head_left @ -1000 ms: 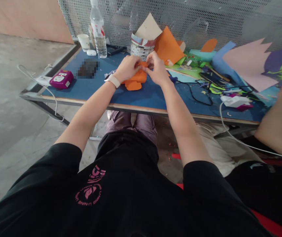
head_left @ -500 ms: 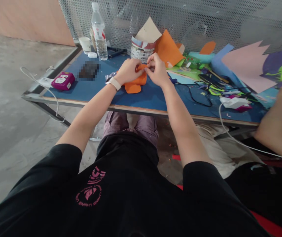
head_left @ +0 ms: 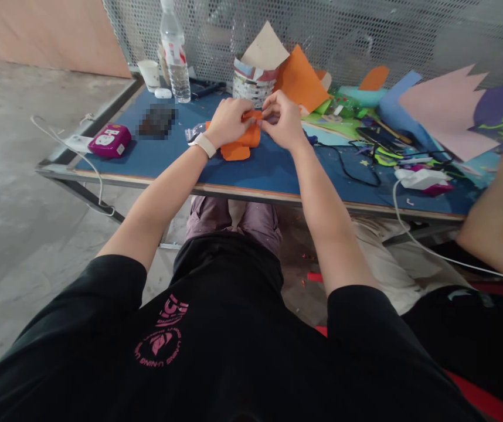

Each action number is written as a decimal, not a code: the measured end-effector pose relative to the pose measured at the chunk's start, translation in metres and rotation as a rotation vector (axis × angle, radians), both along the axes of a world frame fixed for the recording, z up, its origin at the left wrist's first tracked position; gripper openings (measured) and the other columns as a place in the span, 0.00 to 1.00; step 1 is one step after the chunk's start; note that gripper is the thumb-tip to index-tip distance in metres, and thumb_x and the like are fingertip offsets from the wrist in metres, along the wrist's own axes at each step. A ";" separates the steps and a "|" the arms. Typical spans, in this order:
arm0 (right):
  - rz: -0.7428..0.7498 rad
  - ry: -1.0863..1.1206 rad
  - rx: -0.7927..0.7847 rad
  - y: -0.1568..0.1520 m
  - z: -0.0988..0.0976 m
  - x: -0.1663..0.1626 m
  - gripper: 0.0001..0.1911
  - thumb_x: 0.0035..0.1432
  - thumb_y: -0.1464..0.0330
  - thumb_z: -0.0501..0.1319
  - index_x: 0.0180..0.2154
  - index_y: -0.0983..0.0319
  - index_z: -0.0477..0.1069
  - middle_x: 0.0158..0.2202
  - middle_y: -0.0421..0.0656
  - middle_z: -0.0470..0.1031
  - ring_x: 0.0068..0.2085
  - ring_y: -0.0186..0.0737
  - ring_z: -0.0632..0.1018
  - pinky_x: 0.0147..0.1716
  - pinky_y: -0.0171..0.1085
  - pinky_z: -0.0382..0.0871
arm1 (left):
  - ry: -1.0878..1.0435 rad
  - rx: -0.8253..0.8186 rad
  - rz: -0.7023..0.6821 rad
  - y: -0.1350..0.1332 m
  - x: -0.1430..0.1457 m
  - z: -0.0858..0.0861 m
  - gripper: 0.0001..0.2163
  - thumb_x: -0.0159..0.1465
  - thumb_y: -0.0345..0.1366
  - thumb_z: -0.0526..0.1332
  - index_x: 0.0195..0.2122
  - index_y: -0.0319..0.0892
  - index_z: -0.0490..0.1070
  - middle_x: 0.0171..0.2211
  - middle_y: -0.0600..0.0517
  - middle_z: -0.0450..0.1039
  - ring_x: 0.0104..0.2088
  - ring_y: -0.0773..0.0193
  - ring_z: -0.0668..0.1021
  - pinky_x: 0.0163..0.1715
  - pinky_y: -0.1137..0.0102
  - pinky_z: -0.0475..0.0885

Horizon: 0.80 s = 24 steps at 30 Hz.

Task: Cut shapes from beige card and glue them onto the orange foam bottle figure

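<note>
An orange paper-covered bottle [head_left: 248, 139] lies on its side on the blue tabletop [head_left: 273, 176], its clear plastic end [head_left: 195, 132] sticking out at the left past my wrist. One orange paper flap [head_left: 235, 153] spreads from it toward the table's front edge. My left hand [head_left: 232, 122], with a pale band at the wrist, is closed over the top of the bottle. At the bottle's right end, my right hand [head_left: 283, 121] has thumb and fingers pinched at the edge of the orange paper. The fingertips partly hide the spot they grip.
Behind my hands stands a woven paper basket [head_left: 254, 82] holding paper sheets. A water bottle [head_left: 176, 58], a paper cup [head_left: 149, 75] and a purple box [head_left: 109, 142] are at the left. Coloured paper, cables and scraps crowd the right, near another person's arm [head_left: 502, 217].
The raised orange piece between my fingers now sits flatter against the bottle. My right hand has shifted slightly; my left hand keeps its hold. The whole view has tilted a little.
</note>
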State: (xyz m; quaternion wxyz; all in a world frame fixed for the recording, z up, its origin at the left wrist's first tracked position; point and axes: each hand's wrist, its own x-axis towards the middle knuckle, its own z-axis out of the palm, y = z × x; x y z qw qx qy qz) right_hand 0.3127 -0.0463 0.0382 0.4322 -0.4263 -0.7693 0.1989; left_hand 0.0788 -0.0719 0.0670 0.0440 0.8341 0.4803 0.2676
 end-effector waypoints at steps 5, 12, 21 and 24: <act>-0.006 -0.005 0.006 -0.004 0.000 -0.004 0.37 0.63 0.39 0.91 0.47 0.47 0.68 0.42 0.45 0.87 0.56 0.68 0.92 0.66 0.71 0.93 | -0.002 0.010 0.005 0.001 -0.003 -0.003 0.07 0.78 0.47 0.67 0.43 0.60 0.86 0.51 0.41 0.91 0.65 0.27 0.87 0.67 0.37 0.77; 0.011 -0.014 0.020 0.000 -0.003 -0.001 0.35 0.65 0.41 0.90 0.47 0.47 0.70 0.44 0.47 0.87 0.58 0.68 0.92 0.61 0.69 0.94 | 0.003 0.048 -0.010 0.011 -0.004 -0.011 0.14 0.84 0.52 0.66 0.39 0.57 0.80 0.46 0.45 0.90 0.57 0.39 0.84 0.63 0.46 0.75; 0.027 -0.041 0.038 0.023 -0.014 0.007 0.42 0.61 0.26 0.86 0.51 0.47 0.75 0.48 0.50 0.92 0.59 0.73 0.93 0.69 0.76 0.91 | -0.200 0.028 0.002 0.004 0.005 -0.008 0.27 0.70 0.33 0.75 0.27 0.55 0.55 0.30 0.44 0.73 0.54 0.28 0.87 0.60 0.41 0.79; 0.044 -0.019 0.042 0.028 -0.017 0.009 0.44 0.58 0.24 0.86 0.51 0.48 0.75 0.48 0.50 0.92 0.59 0.73 0.93 0.69 0.77 0.91 | -0.247 -0.006 -0.008 0.004 0.004 -0.009 0.24 0.71 0.34 0.75 0.27 0.55 0.60 0.32 0.43 0.77 0.60 0.26 0.86 0.60 0.40 0.80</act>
